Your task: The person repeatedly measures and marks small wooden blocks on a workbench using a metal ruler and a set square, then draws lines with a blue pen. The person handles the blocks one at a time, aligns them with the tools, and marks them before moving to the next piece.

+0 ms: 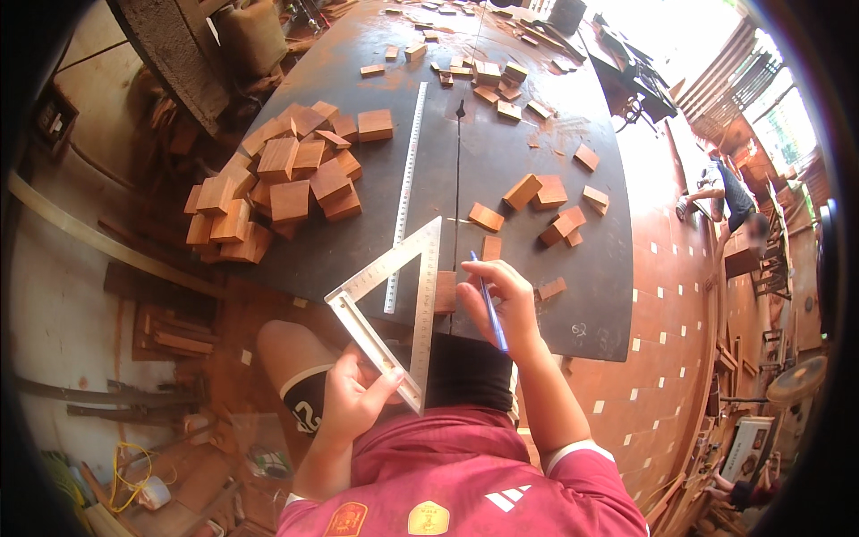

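My left hand (356, 390) grips the thick lower bar of a silver triangular square (380, 271), thumb on top. The square is tilted above the front of the dark table, its tip pointing away from me. A blue pen (491, 309) rests in the curled fingers of my right hand (501, 302), over the table's front edge. Between the square and my right hand a reddish wood block (445, 293) shows in part; the rest of it is hidden. Past my right fingers lies a smaller block (491, 248). A long white ruler (410, 188) lies lengthwise on the table, partly behind the square.
The dark table (546, 233) has a slot running lengthwise. A heap of wood blocks (291, 183) is piled at its left edge. Loose blocks (550, 192) lie to the right, with more offcuts (488, 76) farther back. Another person (738, 197) bends over at the far right.
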### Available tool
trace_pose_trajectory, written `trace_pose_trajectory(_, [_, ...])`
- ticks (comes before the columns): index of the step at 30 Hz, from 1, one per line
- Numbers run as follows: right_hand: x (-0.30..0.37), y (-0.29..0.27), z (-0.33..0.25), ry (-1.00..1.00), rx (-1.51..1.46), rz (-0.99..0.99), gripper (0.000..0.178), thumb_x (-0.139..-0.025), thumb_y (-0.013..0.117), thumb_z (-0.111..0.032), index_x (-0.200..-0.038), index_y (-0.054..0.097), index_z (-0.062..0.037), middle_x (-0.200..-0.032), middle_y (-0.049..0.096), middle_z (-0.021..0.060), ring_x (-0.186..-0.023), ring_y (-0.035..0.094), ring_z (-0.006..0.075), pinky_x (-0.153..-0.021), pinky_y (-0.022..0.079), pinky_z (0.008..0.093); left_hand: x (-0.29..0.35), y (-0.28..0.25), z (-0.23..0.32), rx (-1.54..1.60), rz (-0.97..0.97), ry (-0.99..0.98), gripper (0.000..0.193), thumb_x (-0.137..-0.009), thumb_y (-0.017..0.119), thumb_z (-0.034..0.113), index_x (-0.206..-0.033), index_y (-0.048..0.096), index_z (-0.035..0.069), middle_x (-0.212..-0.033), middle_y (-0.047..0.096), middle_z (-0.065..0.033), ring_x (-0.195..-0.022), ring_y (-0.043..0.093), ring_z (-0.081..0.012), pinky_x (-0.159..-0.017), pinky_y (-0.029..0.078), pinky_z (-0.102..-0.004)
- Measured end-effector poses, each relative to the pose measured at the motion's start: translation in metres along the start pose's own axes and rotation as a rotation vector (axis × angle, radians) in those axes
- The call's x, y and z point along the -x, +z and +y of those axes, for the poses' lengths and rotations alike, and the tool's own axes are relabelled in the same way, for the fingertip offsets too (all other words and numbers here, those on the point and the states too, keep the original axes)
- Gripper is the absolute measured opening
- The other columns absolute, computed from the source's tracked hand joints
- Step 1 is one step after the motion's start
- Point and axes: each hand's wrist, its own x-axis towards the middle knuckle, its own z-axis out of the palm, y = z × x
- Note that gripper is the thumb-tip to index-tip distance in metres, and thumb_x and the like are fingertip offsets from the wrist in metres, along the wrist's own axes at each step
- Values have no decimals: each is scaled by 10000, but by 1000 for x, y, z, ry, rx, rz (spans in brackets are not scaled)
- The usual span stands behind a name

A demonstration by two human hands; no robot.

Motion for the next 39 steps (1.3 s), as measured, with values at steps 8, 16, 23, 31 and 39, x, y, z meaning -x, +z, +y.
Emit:
trace_pose_trajectory(8, [-7, 10, -2, 156, -223, 0, 171, -864, 674, -36, -1023, 666, 25, -769, 680, 74, -677, 621, 88, -627, 513, 270, 0, 5, -2, -14, 26, 10, 356, -940, 681, 0, -1252, 522, -64, -951, 731, -118, -802, 746, -157, -672, 636, -276])
trace_pose_trajectory(16, [-16, 10, 4, 200, -239, -23, 111, -821, 687, -43, -820, 608, 36, -656, 641, 73, -610, 592, 70, -568, 497, 275, -1, 14, 1, -47, 66, 11, 318, -934, 678, -13, -1217, 544, -65, -942, 728, -114, -793, 741, -148, -668, 628, -271])
trace_pose_trajectory(23, [-21, 13, 8, 235, -239, -62, 130, -810, 685, -49, -772, 591, 33, -638, 652, 89, -618, 605, 72, -555, 496, 285, -1, 20, 2, -51, 100, -1, 311, -929, 678, -18, -1206, 549, -73, -929, 728, -112, -780, 735, -141, -664, 619, -269])
trace_pose_trajectory(31, [-22, 17, 1, 265, -315, -63, 157, -816, 676, -33, -741, 551, 24, -644, 687, 115, -622, 645, 84, -555, 512, 284, -1, 22, 1, -70, 104, 10, 297, -924, 690, -5, -1183, 564, -78, -924, 732, -115, -783, 732, -127, -668, 609, -262])
trace_pose_trajectory(39, [-21, 18, 5, 245, -259, -29, 165, -812, 682, -45, -736, 552, 21, -648, 678, 103, -616, 611, 77, -545, 490, 286, -4, 18, 1, -107, 104, 30, 279, -926, 686, -3, -1164, 563, -79, -925, 730, -129, -779, 738, -142, -653, 622, -276])
